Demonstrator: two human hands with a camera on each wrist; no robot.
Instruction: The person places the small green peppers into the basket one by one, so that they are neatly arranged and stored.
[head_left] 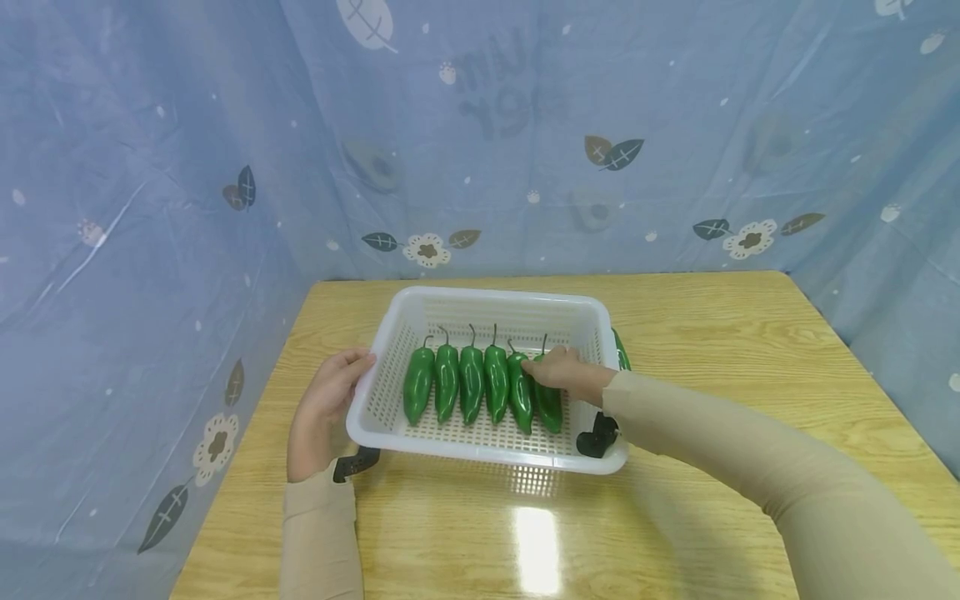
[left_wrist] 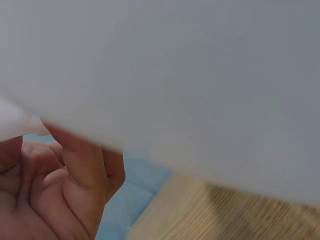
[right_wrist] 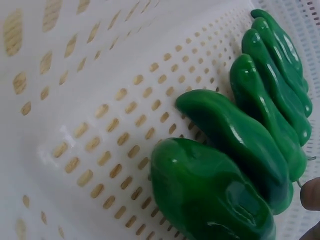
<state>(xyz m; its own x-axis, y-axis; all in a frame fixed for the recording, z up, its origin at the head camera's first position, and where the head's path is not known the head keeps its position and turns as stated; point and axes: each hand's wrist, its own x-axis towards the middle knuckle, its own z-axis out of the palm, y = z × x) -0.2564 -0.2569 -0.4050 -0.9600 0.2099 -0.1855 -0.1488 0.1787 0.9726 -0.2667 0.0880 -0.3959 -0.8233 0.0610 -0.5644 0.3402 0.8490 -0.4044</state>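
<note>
A white plastic basket (head_left: 480, 454) with perforated walls holds several glossy green peppers (head_left: 471, 383) in a row, stems pointing away from me. My left hand (head_left: 330, 396) grips the basket's left rim, its thumb over the edge. My right hand (head_left: 558, 371) reaches over the right wall to the stem end of the rightmost green pepper (right_wrist: 205, 195). Its fingertips (right_wrist: 311, 195) show at the right edge of the right wrist view; whether they pinch the pepper is hidden. In the left wrist view, the blurred basket wall (left_wrist: 175, 90) covers most of the picture above the curled left fingers.
Another green pepper (head_left: 621, 350) shows partly behind the basket's right wall, outside it. The wooden table (head_left: 712, 333) extends around the basket. Blue patterned curtains (head_left: 525, 167) border the table at the back and sides. A black wrist mount (head_left: 597, 435) sits under the right wrist, inside the basket's corner.
</note>
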